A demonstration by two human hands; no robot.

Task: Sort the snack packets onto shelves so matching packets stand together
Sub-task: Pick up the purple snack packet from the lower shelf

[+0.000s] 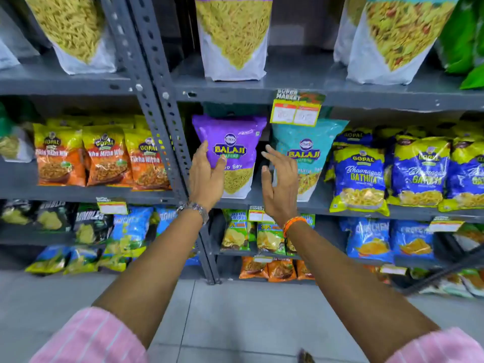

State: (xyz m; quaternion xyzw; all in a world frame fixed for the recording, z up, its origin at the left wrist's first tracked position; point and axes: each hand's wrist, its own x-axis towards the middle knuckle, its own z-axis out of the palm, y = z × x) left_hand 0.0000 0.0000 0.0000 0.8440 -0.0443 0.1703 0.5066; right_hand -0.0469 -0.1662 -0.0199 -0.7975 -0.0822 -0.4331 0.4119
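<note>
A purple Balaji packet (pixel 233 142) stands upright on the middle shelf (pixel 322 204), just right of the grey upright post. My left hand (pixel 207 176) rests against its lower left side, thumb across the front, fingers on the edge. A teal Balaji packet (pixel 311 150) stands right beside it. My right hand (pixel 279 184) hovers open in the gap between the two packets, fingers spread, holding nothing and partly covering the teal packet's lower left.
Orange Gopal packets (pixel 104 158) fill the middle shelf left of the post (pixel 167 142); blue-yellow Gopal gathiya packets (pixel 361 176) stand to the right. Large packets (pixel 233 35) sit on the shelf above, small chip bags (pixel 369 239) below. A price tag (pixel 296 113) hangs over the Balaji packets.
</note>
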